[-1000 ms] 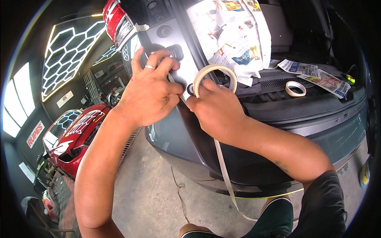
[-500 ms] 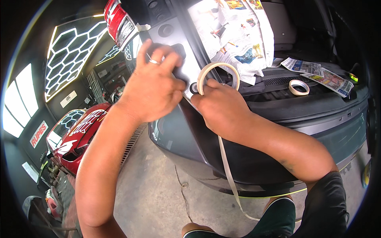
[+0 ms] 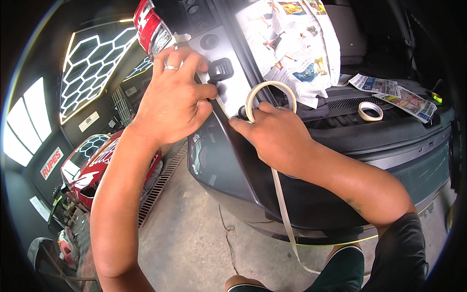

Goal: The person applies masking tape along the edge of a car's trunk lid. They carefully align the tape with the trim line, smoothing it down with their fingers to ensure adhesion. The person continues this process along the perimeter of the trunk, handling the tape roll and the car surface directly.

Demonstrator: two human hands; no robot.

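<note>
A roll of tape (image 3: 251,100) is gripped upright by the curled fingers of the right hand (image 3: 279,134) at the open rear of a grey car (image 3: 219,160); its ring seems to be hooked over the fingers so that the thumb is left free at the edge of the silver panel (image 3: 229,92). The fingers of the left hand (image 3: 171,107) are bent and spread along the outer side of that panel, near a red tail light (image 3: 152,29); whether anything is pinched beneath them cannot be told. A pale strip of tape (image 3: 283,209) is let down below the right wrist toward the floor (image 3: 180,233); its upper end is hidden. Newspaper (image 3: 292,58) is draped at the opening, probably as a cover, and loose sheets (image 3: 408,103) are laid farther right, near a second roll (image 3: 362,112). Print and colour pictures are carried by the newspaper, too small to be read. On the dark wall (image 3: 29,168) at left, bold red capitals are borne by a white sign (image 3: 51,163), and dark lettering by a pale plate (image 3: 89,121)
</note>
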